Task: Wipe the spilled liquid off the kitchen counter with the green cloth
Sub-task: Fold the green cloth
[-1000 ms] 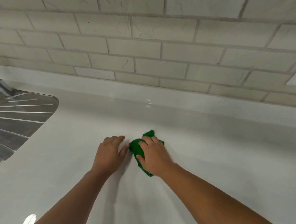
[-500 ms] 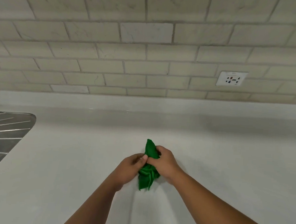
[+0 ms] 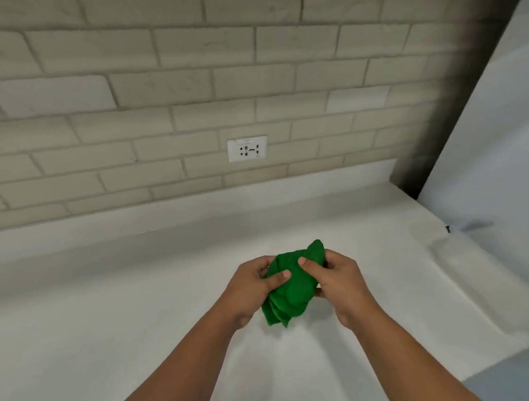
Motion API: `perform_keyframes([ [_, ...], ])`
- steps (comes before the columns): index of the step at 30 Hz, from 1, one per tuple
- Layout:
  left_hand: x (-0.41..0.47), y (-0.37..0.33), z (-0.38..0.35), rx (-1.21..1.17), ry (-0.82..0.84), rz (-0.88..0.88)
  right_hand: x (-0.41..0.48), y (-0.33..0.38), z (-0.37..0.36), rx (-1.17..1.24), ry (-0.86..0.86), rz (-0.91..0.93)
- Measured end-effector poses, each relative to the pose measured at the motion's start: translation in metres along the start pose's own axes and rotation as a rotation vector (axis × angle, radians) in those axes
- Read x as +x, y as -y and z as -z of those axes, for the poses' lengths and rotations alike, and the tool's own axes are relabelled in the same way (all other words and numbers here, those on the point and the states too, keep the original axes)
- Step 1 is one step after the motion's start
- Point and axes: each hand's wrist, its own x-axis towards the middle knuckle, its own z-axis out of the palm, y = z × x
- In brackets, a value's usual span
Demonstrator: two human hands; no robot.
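Cloth (image 3: pixel 292 290) in left hand (image 3: pixel 249 288), right hand (image 3: pixel 341 284)

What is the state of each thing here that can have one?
green cloth, bunched up, held between both hands.
left hand, grips the cloth's left side, thumb on top.
right hand, grips the cloth's right side, thumb on top.
wall socket, nothing plugged in.
counter, no liquid visible.
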Motion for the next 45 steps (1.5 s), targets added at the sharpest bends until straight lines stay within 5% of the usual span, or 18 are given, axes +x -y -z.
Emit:
perform_keyframes([
  [13,0.165,-0.053,-0.375,0.187,0.327,-0.127,0.024,0.077,0.378,0.121,-0.425,0.134],
  [19,0.234,-0.054,-0.460,0.664,0.412,-0.240,0.057,0.066,0.465,-0.373,-0.561,0.039],
  [27,0.276,0.002,-0.485,1.490,0.662,-0.169,0.090,0.045,0.463,-1.233,-0.034,-0.293],
  [32,0.280,0.032,-0.498,1.732,0.709,-0.097,0.124,0.007,0.452,-1.374,0.123,-0.442],
  [45,0.275,0.035,-0.495,1.683,0.608,-0.171,0.116,0.015,0.450,-1.531,0.240,-0.349],
])
